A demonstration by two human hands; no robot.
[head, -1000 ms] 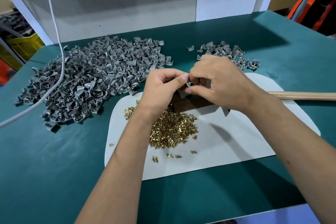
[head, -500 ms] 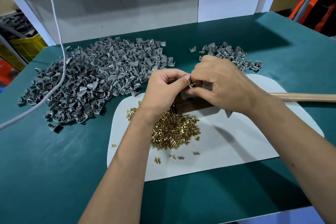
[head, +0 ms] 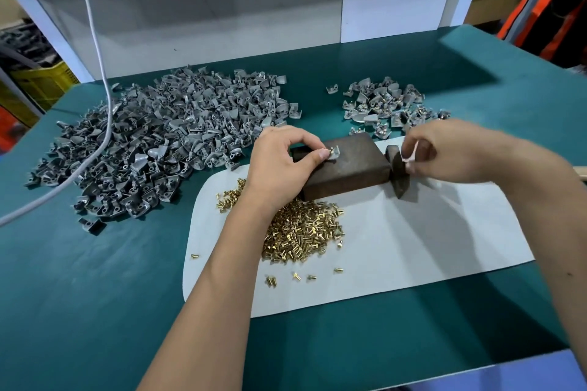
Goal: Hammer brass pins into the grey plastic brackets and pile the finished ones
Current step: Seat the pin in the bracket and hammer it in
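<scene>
My left hand pinches a grey bracket with a brass pin in it and holds it on top of a brown metal block. My right hand is blurred to the right of the block, its fingers curled round the hammer just behind the dark hammer head. A heap of loose brass pins lies on the white mat below the block. A big pile of bare grey brackets is at the left. A small pile of brackets with pins is at the back right.
The green table carries it all. A white cable hangs down across the big pile. A few stray pins lie near the mat's front edge. A grey back wall closes the far side.
Both hands were together on the bracket. Now my right hand has let go and moved right to the hammer, uncovering the block. My left hand still holds the bracket.
</scene>
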